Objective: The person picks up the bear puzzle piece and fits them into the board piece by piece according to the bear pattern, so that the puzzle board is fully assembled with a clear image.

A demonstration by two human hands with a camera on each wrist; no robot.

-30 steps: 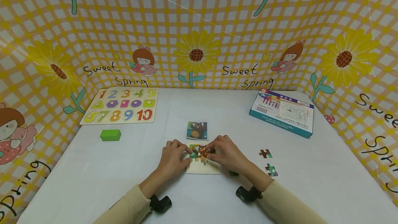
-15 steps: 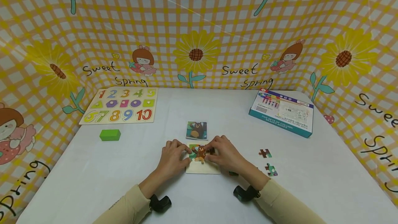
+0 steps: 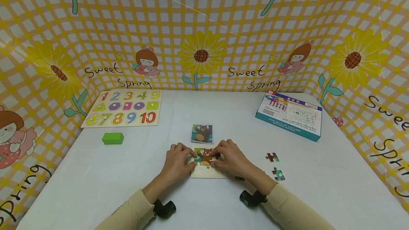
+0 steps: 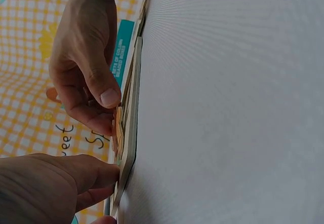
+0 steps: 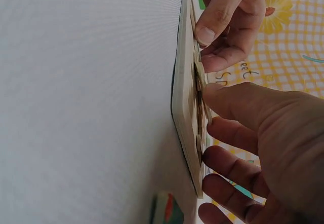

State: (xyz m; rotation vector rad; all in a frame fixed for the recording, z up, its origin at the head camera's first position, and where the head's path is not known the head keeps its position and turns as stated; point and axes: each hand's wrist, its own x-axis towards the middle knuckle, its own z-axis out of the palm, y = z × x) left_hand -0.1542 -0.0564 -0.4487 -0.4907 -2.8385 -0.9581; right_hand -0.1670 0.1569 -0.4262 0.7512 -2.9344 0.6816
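Observation:
In the head view, a pale wooden puzzle board [image 3: 208,174] lies at the front middle, with bear jigsaw pieces on its upper half. My left hand [image 3: 177,160] holds a green-edged jigsaw piece [image 3: 197,159] at the board's left side between thumb and forefinger. From the right, my right hand [image 3: 232,158] pinches a brown bear jigsaw piece [image 3: 206,155], which sits against the left one. The right wrist view shows this piece [image 5: 201,74] slightly tilted above the board [image 5: 181,89]. A dark piece beside the right fingers is partly hidden.
A bear picture card [image 3: 202,134] lies just behind the board. Loose jigsaw pieces [image 3: 272,157] are to the right, one partly under the right wrist. A number board [image 3: 124,108] and green block [image 3: 113,138] are at left, a teal box [image 3: 289,116] at back right.
My right hand has shifted slightly left, bringing the brown bear piece up against the left piece and narrowing the gap. My left hand has stayed in place.

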